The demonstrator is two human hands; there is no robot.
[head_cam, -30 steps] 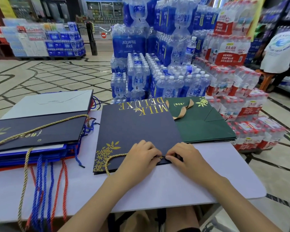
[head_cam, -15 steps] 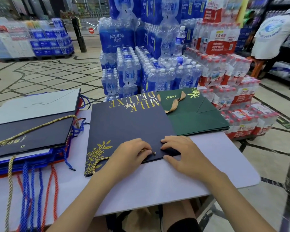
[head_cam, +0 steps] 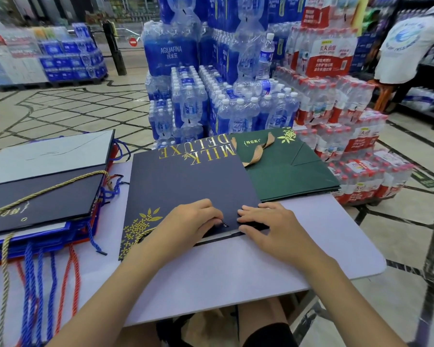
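A flat navy paper bag with gold "MILK DELUXE" lettering lies in the middle of the white table. My left hand rests on its near edge and pinches the tip of the gold cord handle beside a small hole. Just to the right, my right hand presses down on the bag's near corner with fingers laid flat. Most of the cord is hidden under my left hand.
A green bag with a tan ribbon lies half under the navy one at the right. A stack of flat bags with gold, blue and red cords fills the table's left. Bottled-water packs stand behind. A person bends at the far right.
My hands have drawn slightly apart. The gold cord end, earlier stretched between both hands, is now held by the left hand alone; the right hand has flattened on the bag.
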